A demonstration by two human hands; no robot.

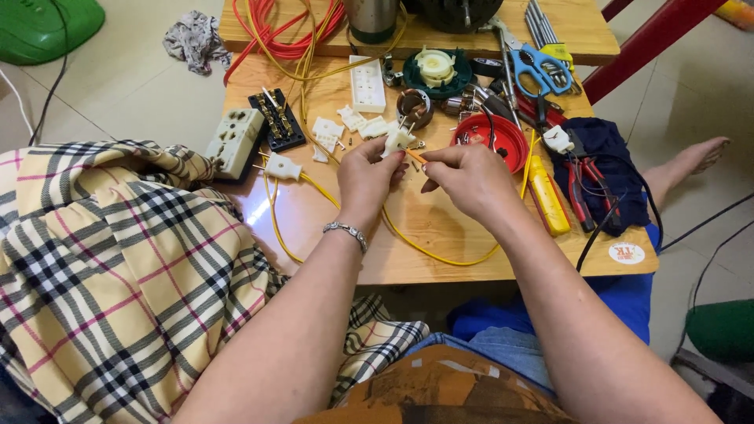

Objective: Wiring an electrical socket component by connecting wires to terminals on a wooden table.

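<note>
Left hand [367,177] pinches a white plug [398,140]; right hand [470,179] holds an orange-handled tool [416,156] against it.

The right hand [470,179] hides most of the orange-tipped tool [416,156], and the scissors' [532,67] blades lie buried under clutter.

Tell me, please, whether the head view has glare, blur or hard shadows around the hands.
In the head view the wooden table shows a pale glare patch left of the left hand; the white plug it holds looks sharp; the right hand is sharp too; shadows under both are soft; the edges look slightly bent.
</note>
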